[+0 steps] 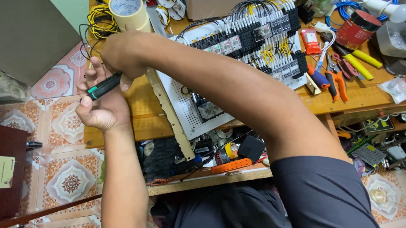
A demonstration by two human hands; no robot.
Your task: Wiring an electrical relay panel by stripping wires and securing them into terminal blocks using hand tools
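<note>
Your right hand (122,57) has its grip wrapped around the black handle of a screwdriver (103,86) with a green band near its end; the arm crosses over in front of you, so the handle lies slanted across the left side of the view, beyond the left edge of the tabletop (142,105) and over the patterned floor tiles (67,176). Your left hand (99,100) sits just beneath it, palm up and fingers loosely curled, touching the lower end of the handle; that grip is half open, cupping rather than clamping, and it looks as though it steadies the tool while the right hand does the holding; the working tip is hidden behind your hands, so you cannot tell what it meets.

Just to the right, the white perforated panel (185,103) lies tilted on the tabletop, its metal frame edge running toward you; rows of black relays (264,35) with white and yellow wiring fill its far half, likely kept flat so the terminals face up within reach. A roll of cream tape (127,8) stands near the yellow wire coils (100,21) behind your right hand; orange-handled pliers (338,84) and a red can (356,27) rest well apart on the far right.
</note>
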